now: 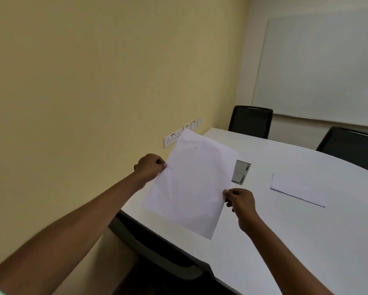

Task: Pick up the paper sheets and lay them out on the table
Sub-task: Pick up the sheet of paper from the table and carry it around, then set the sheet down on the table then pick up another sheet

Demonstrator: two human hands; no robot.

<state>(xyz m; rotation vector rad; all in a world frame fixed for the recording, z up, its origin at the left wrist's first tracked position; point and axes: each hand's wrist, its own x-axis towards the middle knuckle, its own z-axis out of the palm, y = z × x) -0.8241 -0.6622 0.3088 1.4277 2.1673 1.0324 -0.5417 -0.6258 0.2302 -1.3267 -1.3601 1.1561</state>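
A white paper sheet (191, 184) hangs in the air above the left end of the white table (296, 231), slightly creased. My left hand (150, 167) pinches its left edge. My right hand (240, 204) pinches its right edge. A second white sheet (296, 189) lies flat on the table to the right, apart from both hands.
A grey socket panel (240, 172) is set into the tabletop just behind the held sheet. Two black chairs (251, 121) (351, 146) stand at the far side, another chair (164, 252) under the near left edge. Wall sockets (172, 138) and a whiteboard (319, 67) are behind.
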